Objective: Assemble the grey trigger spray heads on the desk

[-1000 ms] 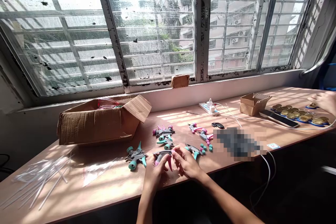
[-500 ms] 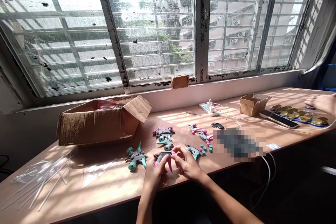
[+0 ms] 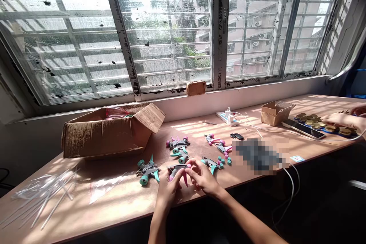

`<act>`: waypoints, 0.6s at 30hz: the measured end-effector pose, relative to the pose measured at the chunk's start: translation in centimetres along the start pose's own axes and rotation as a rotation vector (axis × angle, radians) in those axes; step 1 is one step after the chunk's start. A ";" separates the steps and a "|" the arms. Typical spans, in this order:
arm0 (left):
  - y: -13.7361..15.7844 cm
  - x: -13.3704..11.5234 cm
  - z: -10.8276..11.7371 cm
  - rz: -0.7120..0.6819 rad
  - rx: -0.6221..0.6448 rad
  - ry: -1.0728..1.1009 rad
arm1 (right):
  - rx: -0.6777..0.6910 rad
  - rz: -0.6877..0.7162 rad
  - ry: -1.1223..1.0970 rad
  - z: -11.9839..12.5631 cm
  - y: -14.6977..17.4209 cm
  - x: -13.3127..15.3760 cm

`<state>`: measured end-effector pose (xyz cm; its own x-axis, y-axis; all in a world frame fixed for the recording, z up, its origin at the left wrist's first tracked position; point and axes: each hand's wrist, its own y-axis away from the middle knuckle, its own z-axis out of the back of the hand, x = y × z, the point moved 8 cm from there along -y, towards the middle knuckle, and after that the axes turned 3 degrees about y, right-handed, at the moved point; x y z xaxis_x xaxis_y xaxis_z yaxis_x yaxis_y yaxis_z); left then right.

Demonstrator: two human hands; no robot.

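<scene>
My left hand [image 3: 168, 187] is closed around a grey trigger spray head [image 3: 176, 167] with a pink trigger, held just above the table's front edge. At its tip, my right hand [image 3: 205, 178] pinches the small pink nozzle with thumb and forefinger. Grey-and-teal spray heads [image 3: 148, 170] lie to the left of my hands. Beyond them rest a teal one [image 3: 180, 154] and some pink ones [image 3: 177, 143]. To the right are another teal spray head [image 3: 211, 163], pink spray heads [image 3: 223, 147] and several loose teal nozzle caps [image 3: 221, 161].
An open cardboard box [image 3: 103, 137] stands at back left. Clear plastic tubes [image 3: 54, 194] and a plastic bag [image 3: 107, 187] lie at left. Rightward are a power strip [image 3: 227, 118], small box [image 3: 276, 113], phone [image 3: 303, 129], gold discs [image 3: 316, 126] and another person's hand [image 3: 343, 119].
My hands stay almost in place, still holding the spray head and its nozzle. At far right, the other person's hand has moved left and down over the gold discs.
</scene>
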<state>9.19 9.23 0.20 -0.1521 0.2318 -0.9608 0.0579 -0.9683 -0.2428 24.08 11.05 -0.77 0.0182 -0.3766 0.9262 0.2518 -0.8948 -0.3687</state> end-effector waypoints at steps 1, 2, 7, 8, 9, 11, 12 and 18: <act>0.0 -0.1 0.0 0.003 0.002 0.002 | -0.003 0.010 -0.001 0.1 0.0 0.0; 0.0 -0.1 -0.1 0.005 0.007 0.003 | -0.010 0.019 0.003 0.2 0.0 0.1; 0.1 -0.5 -0.2 -0.004 0.034 0.001 | -0.047 0.044 0.076 0.7 0.2 0.3; 0.1 -0.5 -0.3 -0.008 0.040 0.000 | -0.041 0.039 0.090 0.6 0.2 0.3; 0.1 -0.5 -0.3 -0.013 0.045 -0.002 | -0.033 0.032 0.101 0.5 0.3 0.3; 0.1 -0.5 -0.3 -0.021 0.048 -0.008 | -0.024 0.015 0.111 0.4 0.3 0.1; 0.1 -0.4 -0.3 -0.021 0.043 -0.012 | -0.024 0.008 0.112 0.4 0.3 0.1; 0.2 -0.4 -0.1 -0.009 0.012 -0.010 | -0.065 0.040 0.076 0.7 0.1 0.1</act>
<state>9.39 9.00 0.49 -0.1628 0.2395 -0.9572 0.0451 -0.9673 -0.2497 24.74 11.13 -0.66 -0.0469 -0.4274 0.9028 0.1889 -0.8913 -0.4121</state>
